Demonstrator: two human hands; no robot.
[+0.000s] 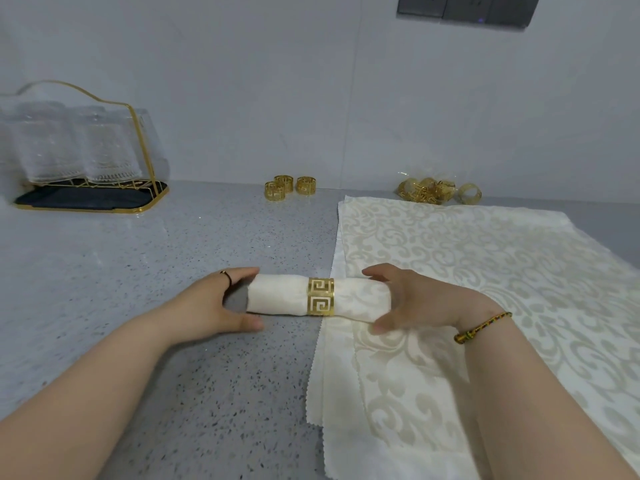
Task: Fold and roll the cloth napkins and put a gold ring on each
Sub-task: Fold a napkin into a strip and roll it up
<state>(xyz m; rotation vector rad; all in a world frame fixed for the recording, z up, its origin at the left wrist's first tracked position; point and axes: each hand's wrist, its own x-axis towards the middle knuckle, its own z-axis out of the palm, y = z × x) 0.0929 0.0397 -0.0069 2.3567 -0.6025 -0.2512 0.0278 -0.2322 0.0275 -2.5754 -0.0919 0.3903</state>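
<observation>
A cream rolled napkin [282, 294] lies crosswise on the grey counter [173, 271], its right end resting on the flat napkins. A gold ring [320, 296] with a key pattern sits around its middle. My left hand [211, 304] cups the roll's left end, forefinger above and thumb below. My right hand [412, 301] grips the right end the same way. A stack of flat cream patterned napkins [502, 271] is spread out to the right. Three loose gold rings [289, 187] stand by the back wall.
A heap of more gold rings [433, 191] in clear wrapping lies at the back right against the wall. A gold wire rack [90, 157] with upturned glasses on a dark tray stands at the back left. Wall sockets [467, 8] are above.
</observation>
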